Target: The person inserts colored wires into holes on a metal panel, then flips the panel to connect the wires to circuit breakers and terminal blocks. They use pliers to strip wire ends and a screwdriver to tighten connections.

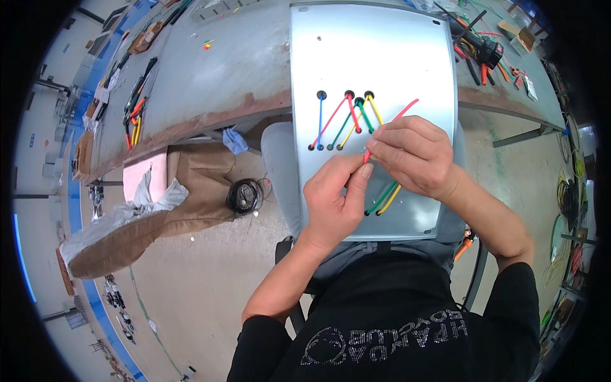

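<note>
A pale metal panel (pixel 375 54) lies across my lap, with its far part over the workbench. My left hand (pixel 333 198) pinches a red wire (pixel 405 109) between thumb and forefinger. Close beside it, my right hand (pixel 417 156) has its fingers closed on the same wire, whose free end sticks out beyond them. A blue wire (pixel 321 121) and several red, green and yellow wires run between black grommets (pixel 349 94) and small holes in the panel. Short green (pixel 382 197) and yellow wires (pixel 389 200) show below my hands; their upper parts are hidden.
On the workbench (pixel 248 63) lie pliers (pixel 137 114) at the left and a black power tool (pixel 487 51) at the right among hand tools. A brown padded chair (pixel 197 184) and a coil of black cable (pixel 244 195) are to my left.
</note>
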`<act>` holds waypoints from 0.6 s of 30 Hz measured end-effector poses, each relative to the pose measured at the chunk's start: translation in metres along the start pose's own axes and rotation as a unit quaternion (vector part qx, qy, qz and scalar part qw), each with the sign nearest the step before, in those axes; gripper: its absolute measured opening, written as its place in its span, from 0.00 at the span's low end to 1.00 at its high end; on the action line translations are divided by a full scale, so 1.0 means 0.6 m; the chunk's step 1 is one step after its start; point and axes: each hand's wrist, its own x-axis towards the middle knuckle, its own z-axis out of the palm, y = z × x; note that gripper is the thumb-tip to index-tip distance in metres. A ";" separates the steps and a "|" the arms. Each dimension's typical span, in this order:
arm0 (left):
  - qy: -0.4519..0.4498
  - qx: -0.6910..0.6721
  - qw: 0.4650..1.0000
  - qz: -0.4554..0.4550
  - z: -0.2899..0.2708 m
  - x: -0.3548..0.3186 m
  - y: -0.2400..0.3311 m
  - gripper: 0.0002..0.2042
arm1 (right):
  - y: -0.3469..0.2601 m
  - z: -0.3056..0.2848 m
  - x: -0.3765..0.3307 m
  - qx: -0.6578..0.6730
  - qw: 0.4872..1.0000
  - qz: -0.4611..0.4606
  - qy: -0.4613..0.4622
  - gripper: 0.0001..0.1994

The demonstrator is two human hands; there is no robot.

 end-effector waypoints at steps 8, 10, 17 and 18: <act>0.052 0.103 0.990 0.081 -0.018 -0.048 0.019 0.09 | -0.087 0.023 -0.013 0.041 0.990 0.122 0.058 0.13; 0.042 0.117 0.984 0.125 -0.010 -0.042 0.014 0.10 | -0.096 0.012 -0.014 0.048 0.988 0.134 0.063 0.13; -0.051 0.104 0.975 0.192 0.052 -0.040 0.026 0.15 | -0.093 -0.048 -0.088 -0.004 0.976 0.212 0.057 0.15; -0.049 0.103 0.975 0.191 0.052 -0.042 0.027 0.15 | -0.095 -0.045 -0.090 -0.001 0.974 0.219 0.062 0.15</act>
